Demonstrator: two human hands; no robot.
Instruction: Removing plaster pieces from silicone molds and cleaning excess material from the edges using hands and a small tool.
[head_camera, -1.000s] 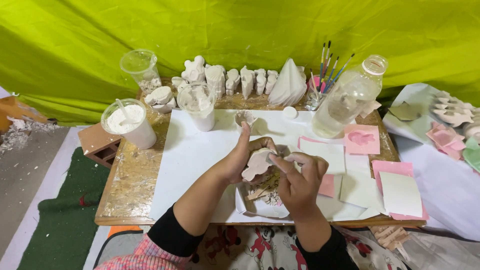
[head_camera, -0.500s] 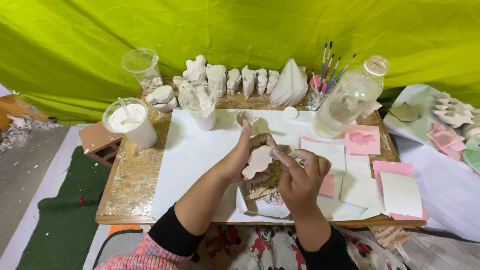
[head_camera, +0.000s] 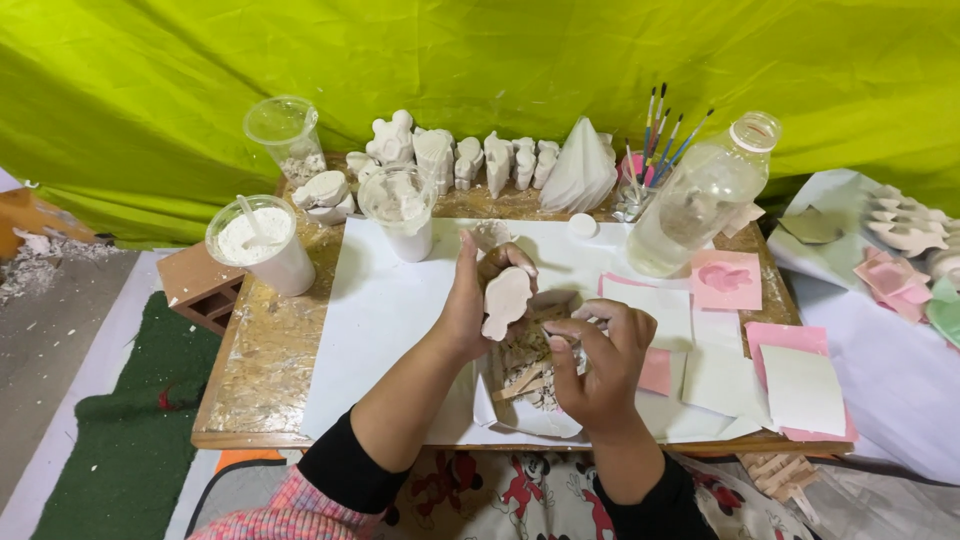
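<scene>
In the head view, a small white plaster figure (head_camera: 506, 301) was held upright at the centre of the frame by the left hand (head_camera: 478, 295), whose fingers were closed around its edge. Just below and to the right, the right hand (head_camera: 600, 360) was curled narrow, its fingertips pinched together; whether anything was held in it could not be told. Beneath both hands a white dish of scraps and shavings (head_camera: 527, 385) was seen on the white sheet (head_camera: 370, 320) covering the wooden table (head_camera: 262, 350). Pink and white paper squares (head_camera: 790, 375) were laid at centre right, with a clear plastic bottle (head_camera: 700, 200) tilted above them. A row of white plaster casts (head_camera: 480, 160) was lined up along the upper centre, beside a jar of paintbrushes (head_camera: 650, 165). A cup of white powder (head_camera: 262, 245) was placed at upper left, before the green cloth backdrop (head_camera: 480, 60).
</scene>
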